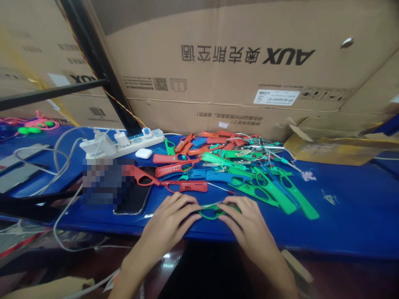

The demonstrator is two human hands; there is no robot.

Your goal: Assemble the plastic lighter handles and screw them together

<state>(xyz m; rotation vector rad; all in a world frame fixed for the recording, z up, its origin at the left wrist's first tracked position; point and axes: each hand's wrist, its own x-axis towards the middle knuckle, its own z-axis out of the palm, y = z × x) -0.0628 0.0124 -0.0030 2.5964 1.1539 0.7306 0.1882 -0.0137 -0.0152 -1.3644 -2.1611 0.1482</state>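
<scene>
A green long-nosed lighter casing (208, 214) with a looped trigger guard is held level between my hands at the table's near edge. My left hand (175, 215) pinches its left end, thumb below and fingers above. At the other end, my right hand (245, 219) grips it with bent fingers, hiding much of that part. A thin pale strip runs along its top; I cannot make out what it is. Just beyond lie a red lighter casing (190, 186), a blue casing (232, 177) and several green casings (277, 193).
Loose lighter parts and wires (262, 145) are heaped at the back of the blue table (349, 211). To the left are a power strip (134, 143), a white earphone case (144, 153) and a dark phone (135, 201). A large cardboard box (218, 79) stands behind.
</scene>
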